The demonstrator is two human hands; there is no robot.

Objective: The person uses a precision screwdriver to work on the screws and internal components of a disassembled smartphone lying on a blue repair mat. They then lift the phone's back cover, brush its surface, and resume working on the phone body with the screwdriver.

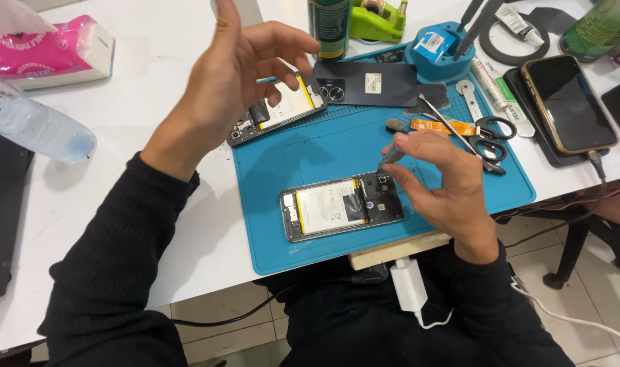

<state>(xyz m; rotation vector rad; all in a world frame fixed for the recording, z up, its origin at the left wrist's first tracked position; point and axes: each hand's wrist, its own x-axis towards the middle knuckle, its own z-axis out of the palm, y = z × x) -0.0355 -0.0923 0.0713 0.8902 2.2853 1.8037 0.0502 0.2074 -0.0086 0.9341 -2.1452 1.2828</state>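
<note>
An opened phone (337,207) with its white battery showing lies on the blue work mat (310,153). My right hand (439,183) pinches a small dark tool (393,155) whose tip points down at the phone's camera end. My left hand (238,71) is raised above the table, fingers spread and curled, holding nothing. Under it lies a second opened phone (283,109), partly hidden by the fingers. A dark back cover (368,85) rests beside it on the mat.
Black scissors (492,136), tweezers and an orange flex strip (439,126) lie at the mat's right. A gold-edged phone (568,102) sits farther right. A blue tool stand (438,47), green tape dispenser (376,19), pink tissue pack (52,51) and clear bottle (38,126) ring the table.
</note>
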